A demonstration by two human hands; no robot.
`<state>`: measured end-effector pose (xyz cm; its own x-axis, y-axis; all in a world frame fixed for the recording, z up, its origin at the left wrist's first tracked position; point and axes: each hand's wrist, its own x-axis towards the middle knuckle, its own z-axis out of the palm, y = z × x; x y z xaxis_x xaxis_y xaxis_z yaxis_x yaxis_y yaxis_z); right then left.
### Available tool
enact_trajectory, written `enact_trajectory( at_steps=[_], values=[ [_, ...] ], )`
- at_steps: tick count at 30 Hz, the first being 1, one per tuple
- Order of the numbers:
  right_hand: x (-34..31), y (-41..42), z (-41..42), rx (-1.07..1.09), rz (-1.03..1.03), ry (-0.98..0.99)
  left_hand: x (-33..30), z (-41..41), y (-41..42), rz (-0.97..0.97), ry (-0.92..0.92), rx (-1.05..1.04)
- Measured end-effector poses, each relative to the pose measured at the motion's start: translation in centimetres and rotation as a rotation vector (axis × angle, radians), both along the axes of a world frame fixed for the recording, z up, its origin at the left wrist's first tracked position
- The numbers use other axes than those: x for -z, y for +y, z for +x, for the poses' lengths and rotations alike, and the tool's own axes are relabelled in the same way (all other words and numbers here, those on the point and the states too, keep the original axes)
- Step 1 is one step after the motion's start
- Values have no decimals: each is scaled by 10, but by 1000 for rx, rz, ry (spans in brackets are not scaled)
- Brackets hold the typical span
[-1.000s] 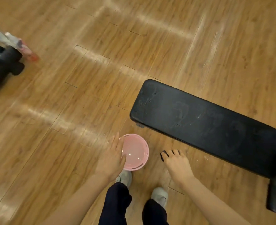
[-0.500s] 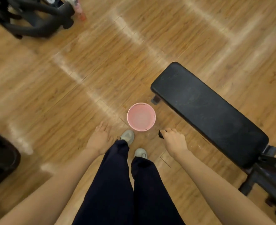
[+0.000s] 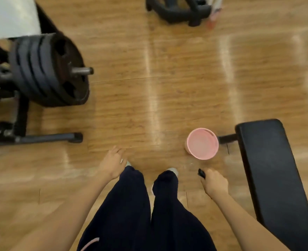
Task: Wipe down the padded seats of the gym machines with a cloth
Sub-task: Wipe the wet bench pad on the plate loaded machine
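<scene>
Open wood floor point(image 3: 167, 91) mid-scene. Obstacles: weight plates point(image 3: 48, 69) far left, padded bench point(image 3: 269, 165) right, pink bucket point(image 3: 202, 143) just beside its end.

Your view is warmly lit, pale glare streaks on the wooden floor point(image 3: 167, 87), soft motion blur throughout, edges bent by wide-angle distortion.

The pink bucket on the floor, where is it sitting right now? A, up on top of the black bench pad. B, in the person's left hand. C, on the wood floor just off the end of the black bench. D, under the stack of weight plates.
C: the pink bucket stands on the wood floor beside the near end of the black bench, with neither hand touching it.
</scene>
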<state>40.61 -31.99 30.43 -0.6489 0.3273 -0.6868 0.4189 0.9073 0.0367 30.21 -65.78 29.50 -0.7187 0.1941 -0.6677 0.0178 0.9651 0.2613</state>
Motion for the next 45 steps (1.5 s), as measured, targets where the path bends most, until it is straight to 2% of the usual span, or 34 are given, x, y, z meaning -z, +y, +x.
enact_trajectory(
  at_steps=[6, 14, 21, 30, 34, 38, 41, 45],
  values=[
    [-3, -110, -75, -261, -86, 1, 4, 47, -116, 29, -80, -338],
    [-17, -305, -157, -548, -204, -3, 2, 89, -264, 81, -132, -753],
    [-25, -421, -198, -681, -295, -13, 2, 102, -331, 78, -181, -952],
    [-2, -451, -297, -664, -91, -180, 5, 20, -385, 137, -124, -1117],
    [9, -470, -359, -706, -79, -188, -7, -35, -416, 152, -95, -1173],
    [1, -525, -418, -791, -101, -218, -21, -87, -444, 194, -21, -1219],
    [-3, -576, -450, -765, -214, -184, -33, -110, -465, 187, 7, -1223],
    [-3, -654, -478, -927, -217, -143, -32, -127, -508, 201, 23, -1253]
  ],
)
